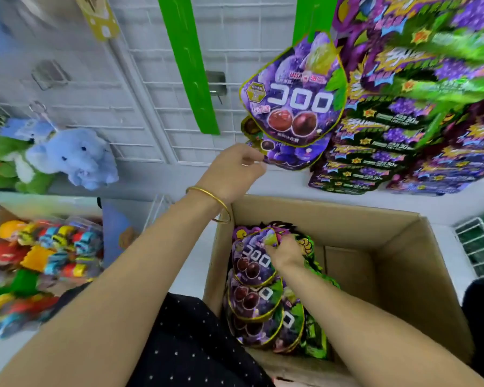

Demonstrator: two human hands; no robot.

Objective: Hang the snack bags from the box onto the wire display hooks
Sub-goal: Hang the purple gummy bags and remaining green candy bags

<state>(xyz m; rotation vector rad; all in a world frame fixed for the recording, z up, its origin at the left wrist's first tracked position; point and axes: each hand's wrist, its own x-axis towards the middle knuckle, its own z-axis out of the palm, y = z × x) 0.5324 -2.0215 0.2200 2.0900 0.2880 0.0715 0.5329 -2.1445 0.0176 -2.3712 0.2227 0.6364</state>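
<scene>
Purple grape snack bags [294, 99] hang on a hook against the white wire grid [140, 113]. My left hand [235, 169] is raised beside them and pinches the lower edge of a hanging bag [285, 156]. A cardboard box [397, 263] stands below with several more purple bags [254, 297] stacked along its left side. My right hand [284, 251] reaches into the box and grips the top edge of the uppermost bag [253, 256].
Rows of purple and green packets [419, 113] hang tightly to the right of the grid. A blue plush elephant [76, 157] and green plush toys hang at the left, with colourful toys [48, 247] below them. A white wire basket [478, 247] sits at the right edge.
</scene>
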